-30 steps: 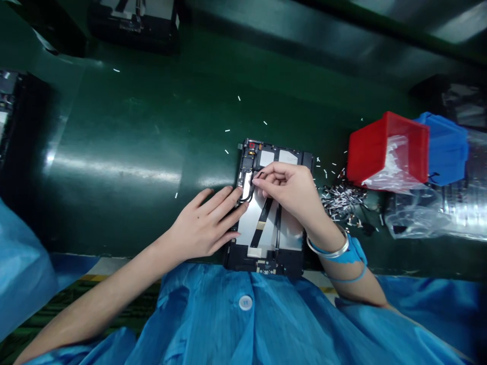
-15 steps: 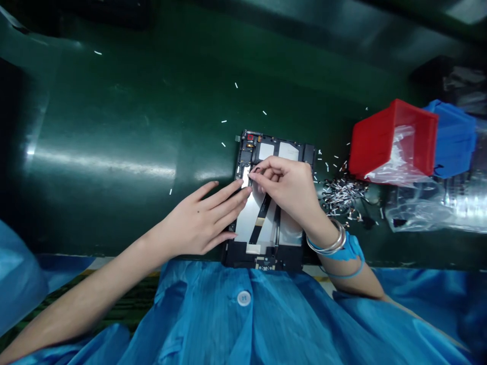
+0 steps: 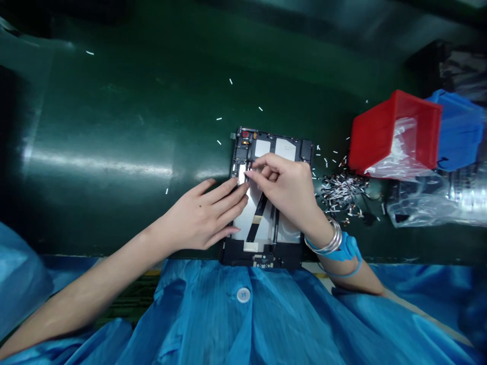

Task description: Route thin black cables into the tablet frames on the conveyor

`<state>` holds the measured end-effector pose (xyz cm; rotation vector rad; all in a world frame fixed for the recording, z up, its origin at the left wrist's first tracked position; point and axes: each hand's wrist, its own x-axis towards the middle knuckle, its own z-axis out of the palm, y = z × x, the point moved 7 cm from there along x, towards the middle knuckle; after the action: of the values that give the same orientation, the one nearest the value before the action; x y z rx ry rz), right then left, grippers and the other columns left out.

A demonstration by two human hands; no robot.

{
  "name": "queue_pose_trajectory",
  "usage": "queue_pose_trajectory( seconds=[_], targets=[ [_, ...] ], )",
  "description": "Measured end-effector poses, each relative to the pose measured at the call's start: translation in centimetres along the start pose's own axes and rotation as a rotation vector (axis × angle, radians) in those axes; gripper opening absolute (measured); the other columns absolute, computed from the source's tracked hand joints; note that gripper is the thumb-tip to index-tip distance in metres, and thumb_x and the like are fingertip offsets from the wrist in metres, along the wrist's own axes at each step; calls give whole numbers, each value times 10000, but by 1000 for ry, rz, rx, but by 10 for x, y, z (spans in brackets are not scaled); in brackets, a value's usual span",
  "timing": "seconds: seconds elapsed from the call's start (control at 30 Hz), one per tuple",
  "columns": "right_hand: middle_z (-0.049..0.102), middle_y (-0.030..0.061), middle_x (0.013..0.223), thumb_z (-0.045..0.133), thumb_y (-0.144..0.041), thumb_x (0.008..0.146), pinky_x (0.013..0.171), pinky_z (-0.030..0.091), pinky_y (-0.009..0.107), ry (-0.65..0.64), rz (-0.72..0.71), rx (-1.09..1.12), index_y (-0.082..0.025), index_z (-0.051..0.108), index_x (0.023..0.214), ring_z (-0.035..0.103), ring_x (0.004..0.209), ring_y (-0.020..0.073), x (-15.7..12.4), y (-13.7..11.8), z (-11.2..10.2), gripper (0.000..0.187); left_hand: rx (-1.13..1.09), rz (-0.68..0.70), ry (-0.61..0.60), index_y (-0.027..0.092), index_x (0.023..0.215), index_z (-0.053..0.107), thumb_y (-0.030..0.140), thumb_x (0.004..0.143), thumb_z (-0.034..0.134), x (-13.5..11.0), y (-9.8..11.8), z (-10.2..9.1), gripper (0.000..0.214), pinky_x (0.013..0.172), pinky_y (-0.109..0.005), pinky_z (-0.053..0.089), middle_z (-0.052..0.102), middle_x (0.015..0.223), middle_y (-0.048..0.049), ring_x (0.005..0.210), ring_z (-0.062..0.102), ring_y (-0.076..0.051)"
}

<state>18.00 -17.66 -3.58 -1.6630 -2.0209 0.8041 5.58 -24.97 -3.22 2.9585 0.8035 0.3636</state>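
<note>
The opened tablet (image 3: 267,223) lies at the near edge of the tabletop (image 3: 114,116), its black frame (image 3: 236,256) around smooth silver panels (image 3: 286,148) and a slanting dark ribbon cable (image 3: 252,231). Leftward, glossy green surface stretches wide, dotted with thin white slips (image 3: 231,81). The left hand (image 3: 203,215), its grip released, rests spread on the tablet's left side; the right hand (image 3: 285,185) pinches at its upper left, whether grasping anything I cannot tell. Rightward, tangled small parts (image 3: 340,192) and a red plastic bin (image 3: 371,139) narrow the room.

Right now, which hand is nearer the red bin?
Right: the right hand is over the device, left of the red bin; the left hand is farther left.
</note>
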Motion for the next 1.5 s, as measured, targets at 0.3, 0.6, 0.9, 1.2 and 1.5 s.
queue_pose_trajectory(
  seconds=[0.3, 0.6, 0.9, 1.2, 1.5],
  targets=[
    [612, -27, 614, 590, -299, 863, 511, 401, 246, 299, 32, -61, -262, 706, 918, 524, 525, 105, -47, 8, -57, 133, -212, -180, -6, 141, 1318, 527, 303, 983, 348, 15, -30, 3, 413, 988, -471, 416, 545, 1371, -110, 1284, 459, -307],
    [519, -45, 494, 577, -436, 848, 483, 342, 256, 298, 223, -191, -206, 701, 1076, 464, 434, 111, -103, 59, -49, 346, -347, -773, 256, 210, 1309, 496, 281, 943, 465, -41, -12, -8, 374, 1013, -503, 410, 535, 1314, -113, 1201, 501, -280],
    [438, -61, 418, 494, -583, 842, 460, 310, 268, 129, 275, -157, -90, 542, 1329, 464, 399, 137, -118, 69, -21, 695, -635, -948, 272, 251, 1321, 521, 338, 915, 548, -50, 38, 12, 416, 1039, -552, 424, 479, 1391, -102, 1279, 446, -288],
    [504, -86, 524, 464, -400, 910, 503, 404, 236, 169, 236, 477, -177, 432, 1414, 473, 469, 94, -109, 60, -18, 552, -1572, -1314, 620, 284, 1271, 592, 219, 710, 760, -54, 16, 13, 590, 496, -221, 599, 675, 1102, -25, 627, 661, -137],
    [659, 13, 779, 575, -124, 868, 598, 455, 259, 800, 159, -23, -211, 686, 945, 581, 696, 121, -182, 102, -72, 161, -1156, -1198, 854, 199, 1092, 521, 37, 730, 520, 55, -179, 8, 396, 652, -244, 627, 646, 1070, 44, 956, 651, -145]
  ],
)
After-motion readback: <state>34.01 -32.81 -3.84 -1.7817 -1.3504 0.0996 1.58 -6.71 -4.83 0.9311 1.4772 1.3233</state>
